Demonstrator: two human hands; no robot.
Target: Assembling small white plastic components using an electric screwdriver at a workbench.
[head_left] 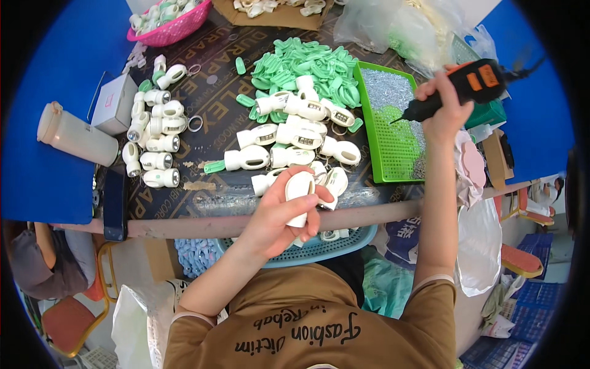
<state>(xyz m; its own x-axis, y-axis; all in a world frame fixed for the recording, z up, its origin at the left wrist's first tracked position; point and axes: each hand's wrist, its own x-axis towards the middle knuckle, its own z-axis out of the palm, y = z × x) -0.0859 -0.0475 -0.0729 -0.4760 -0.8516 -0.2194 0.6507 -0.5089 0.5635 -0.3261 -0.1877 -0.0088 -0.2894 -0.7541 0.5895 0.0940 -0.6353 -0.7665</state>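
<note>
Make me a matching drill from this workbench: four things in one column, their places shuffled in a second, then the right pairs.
Things
1. white plastic casing
2. electric screwdriver
3. pink basket
4. green tray

Places
A. far left of the table, filled with white parts
B. gripped in the right hand, tip pointing down at the tray
C. held in the left hand at the near table edge
D. lying on the table's right side, under the tool tip

Pairs: 1-C, 2-B, 3-A, 4-D
</note>
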